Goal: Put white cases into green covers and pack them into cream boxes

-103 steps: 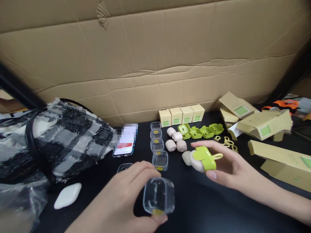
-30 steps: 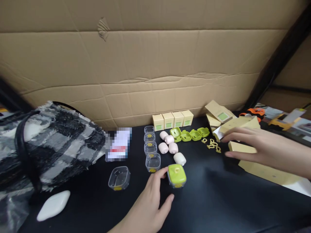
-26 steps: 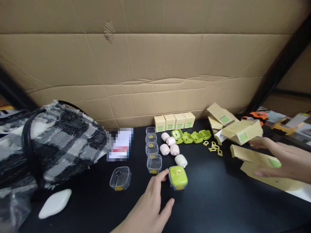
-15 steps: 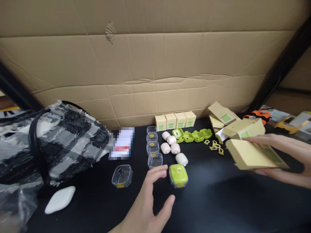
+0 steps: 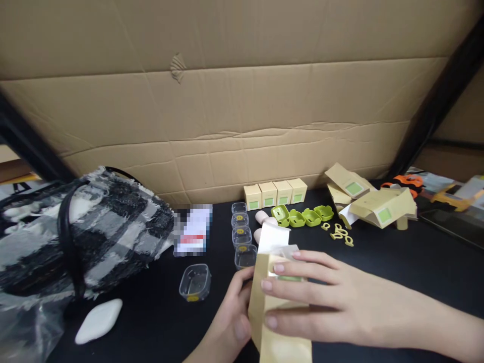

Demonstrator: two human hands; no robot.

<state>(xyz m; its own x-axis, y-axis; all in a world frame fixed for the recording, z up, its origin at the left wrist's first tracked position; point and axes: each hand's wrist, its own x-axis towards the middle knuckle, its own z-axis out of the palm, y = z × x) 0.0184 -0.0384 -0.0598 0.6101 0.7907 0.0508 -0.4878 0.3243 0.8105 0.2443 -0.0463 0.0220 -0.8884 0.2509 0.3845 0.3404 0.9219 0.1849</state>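
- Black-and-white plaid bag with a black handle, far left on the black worktop. Crinkled clear plastic lies at its near corner.
- White lozenge-shaped piece lies flat in front of the bag, apart from it.
- Blurred card just right of the bag; nothing on it is readable.
- Single clear case, open side up and empty. It has a yellow sticker on its near wall, print too small to read.
- Row of clear cases, four in a line running away from the camera, each with a yellow sticker. Their contents cannot be told.
- Left hand is clenched on the lower left edge of the kraft carton, thumb against that edge.
- Kraft carton: flat, tan, held on end at near centre above the worktop, between both hands.
  - A white flap stands open at its top.
  - A green label patch shows partly under the fingers; no writing is legible.
- Right hand is grasping the carton, fingers spread across its front face. The thumb is hidden.
- Pale pink cases lie behind the carton, partly covered by it.
- Four small boxes stand side by side against the cardboard sheet, each with a green square label.
- Green covers, four in a row in front of the boxes. Yellow loops are scattered just right of them.
- Pile of unfolded cartons with green labels, far right. An orange item lies beyond it, unclear.
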